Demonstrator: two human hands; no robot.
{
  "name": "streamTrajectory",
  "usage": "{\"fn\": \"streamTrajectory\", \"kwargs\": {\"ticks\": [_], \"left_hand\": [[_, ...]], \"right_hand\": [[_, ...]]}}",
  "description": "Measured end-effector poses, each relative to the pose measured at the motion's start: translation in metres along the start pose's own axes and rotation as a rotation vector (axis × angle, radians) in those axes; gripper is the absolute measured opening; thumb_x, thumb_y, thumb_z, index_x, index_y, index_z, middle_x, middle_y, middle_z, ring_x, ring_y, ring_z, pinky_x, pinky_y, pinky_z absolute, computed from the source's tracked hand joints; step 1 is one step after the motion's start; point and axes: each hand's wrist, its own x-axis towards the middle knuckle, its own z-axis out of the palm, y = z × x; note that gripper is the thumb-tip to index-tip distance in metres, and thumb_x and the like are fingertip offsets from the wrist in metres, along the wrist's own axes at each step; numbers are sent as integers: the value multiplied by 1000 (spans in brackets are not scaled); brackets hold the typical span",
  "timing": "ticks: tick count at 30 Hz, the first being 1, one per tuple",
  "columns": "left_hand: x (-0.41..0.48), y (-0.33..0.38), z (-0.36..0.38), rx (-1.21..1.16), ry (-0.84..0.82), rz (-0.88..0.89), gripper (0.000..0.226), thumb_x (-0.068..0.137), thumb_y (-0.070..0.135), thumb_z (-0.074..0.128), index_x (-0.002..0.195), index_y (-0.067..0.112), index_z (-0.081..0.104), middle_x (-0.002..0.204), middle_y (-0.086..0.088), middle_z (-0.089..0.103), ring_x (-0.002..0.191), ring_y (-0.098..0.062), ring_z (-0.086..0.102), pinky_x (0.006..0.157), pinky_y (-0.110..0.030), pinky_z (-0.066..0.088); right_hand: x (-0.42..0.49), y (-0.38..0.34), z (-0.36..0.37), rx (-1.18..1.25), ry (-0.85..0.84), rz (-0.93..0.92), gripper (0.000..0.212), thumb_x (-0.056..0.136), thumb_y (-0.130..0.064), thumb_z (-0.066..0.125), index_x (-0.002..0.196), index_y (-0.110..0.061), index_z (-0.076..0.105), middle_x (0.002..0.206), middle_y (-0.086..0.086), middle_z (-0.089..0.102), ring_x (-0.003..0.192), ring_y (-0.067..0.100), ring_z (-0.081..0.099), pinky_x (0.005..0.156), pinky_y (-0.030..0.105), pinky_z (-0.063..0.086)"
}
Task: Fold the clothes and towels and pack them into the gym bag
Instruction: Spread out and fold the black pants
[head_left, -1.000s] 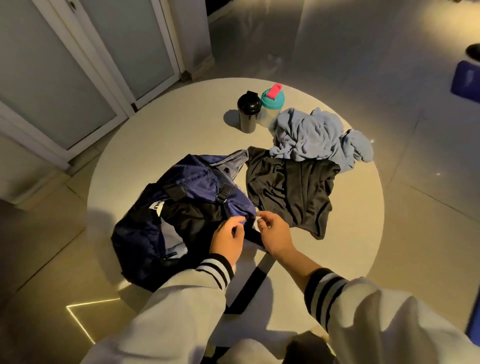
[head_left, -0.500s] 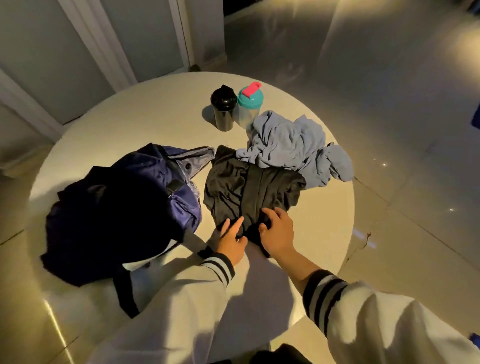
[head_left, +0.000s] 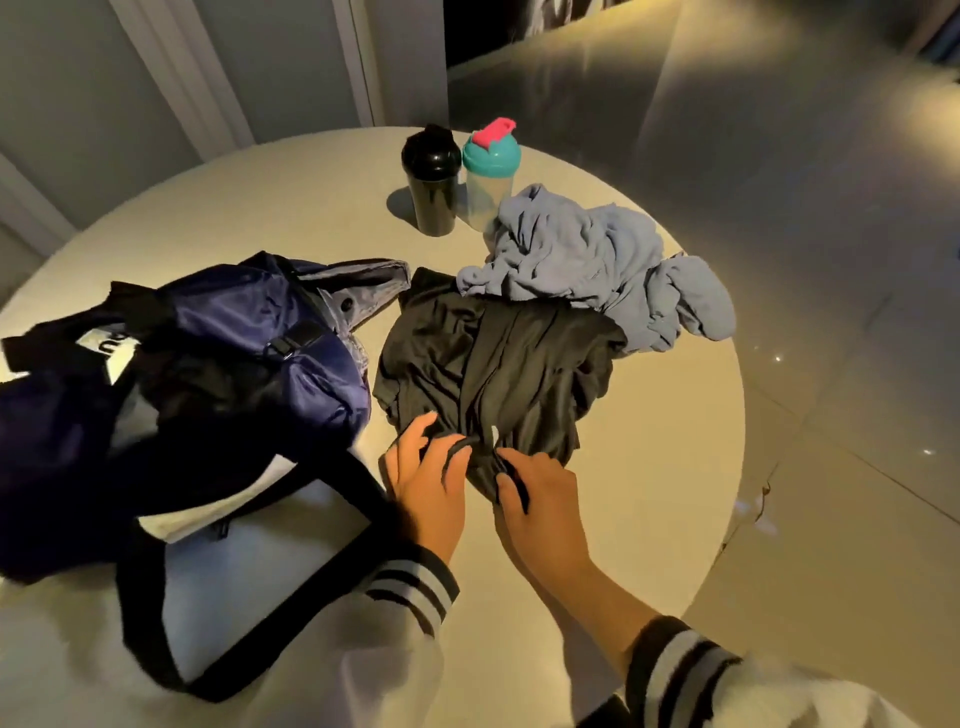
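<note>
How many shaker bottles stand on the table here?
2: a black bottle at the table's far side; a teal-lidded bottle beside it, partly behind the blue cloth. The bag might hide more.

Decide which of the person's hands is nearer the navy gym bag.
Left. The left hand sits close beside the gym bag. The right hand lies beyond it, farther off. Both touch the black garment.

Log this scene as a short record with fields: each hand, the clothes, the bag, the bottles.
left hand: pinches black garment at near hem
right hand: grips the same hem
blue towel: crumpled, unfolded, overlapping garment's far edge
gym bag: on table, left of garment
bottles: black bottle and teal-lidded bottle upright, side by side
</note>
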Motion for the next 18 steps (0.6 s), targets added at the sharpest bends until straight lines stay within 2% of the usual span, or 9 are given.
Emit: {"fn": "streamTrajectory", "kwargs": {"ticks": [2, 4, 8, 10, 12, 13, 14, 16, 18], "left_hand": [[0, -2, -1, -14, 75, 34, 36, 101, 44, 41, 110, 23, 69, 130, 3, 59, 111, -19, 49, 96, -33, 38], [-1, -1, -5, -90, 107, 21, 41, 101, 43, 35, 114, 19, 66, 117, 2, 64, 106, -19, 49, 96, -32, 36], [-7, 9, -17, -331, 133, -68, 36, 104, 41, 39, 123, 19, 62, 113, 1, 58, 107, -17, 53, 98, -38, 47], [-22, 16, -26, -406, 143, -76, 34, 105, 41, 39, 122, 21, 61, 110, 2, 62, 104, -16, 59, 91, -32, 54], [-45, 24, -35, -489, 124, -126, 32, 106, 37, 41, 122, 18, 61, 107, 4, 62, 96, -11, 62, 71, -12, 53], [-60, 27, -40, -509, 127, -146, 31, 105, 37, 42, 122, 18, 61, 106, 4, 63, 95, -10, 63, 64, -9, 52], [-75, 27, -45, -509, 134, -156, 29, 105, 38, 43, 121, 20, 60, 108, 5, 63, 97, -11, 63, 65, -12, 53], [-100, 27, -56, -499, 158, -154, 30, 104, 40, 45, 125, 25, 60, 115, 4, 63, 108, -16, 62, 78, -25, 56], [-117, 23, -67, -505, 215, -167, 27, 103, 41, 46, 122, 28, 60, 114, 7, 64, 110, -17, 60, 86, -33, 56]], "right_hand": [[-2, 3, 2, 83, 73, -8, 30, 100, -30, 42, 106, -24, 71, 93, -7, 68, 84, 13, 57, 78, 35, 47], [-4, 7, 0, 173, 172, -33, 29, 101, -23, 43, 96, -21, 71, 93, -10, 68, 86, 10, 58, 79, 35, 48], [-12, 10, -3, 335, 331, -90, 22, 103, -13, 48, 95, -19, 67, 95, -14, 64, 93, 6, 56, 84, 34, 47], [-17, 11, 0, 321, 285, -114, 21, 104, -18, 46, 96, -24, 64, 99, -12, 62, 98, 5, 53, 90, 40, 45], [-23, 13, 3, 282, 207, -117, 18, 104, -26, 45, 101, -27, 63, 105, -11, 61, 102, 5, 52, 95, 45, 44], [-26, 14, 2, 251, 172, -121, 18, 104, -30, 45, 106, -27, 62, 108, -11, 60, 103, 6, 52, 98, 46, 44], [-31, 13, 2, 216, 139, -141, 18, 104, -33, 44, 109, -27, 60, 109, -10, 60, 103, 8, 53, 99, 48, 44], [-41, 11, 2, 145, 80, -184, 18, 103, -36, 42, 104, -26, 57, 102, -10, 59, 98, 11, 54, 100, 53, 43], [-47, 10, 1, 134, 56, -192, 17, 103, -36, 41, 108, -27, 55, 103, -10, 58, 100, 14, 53, 103, 56, 40]]}}
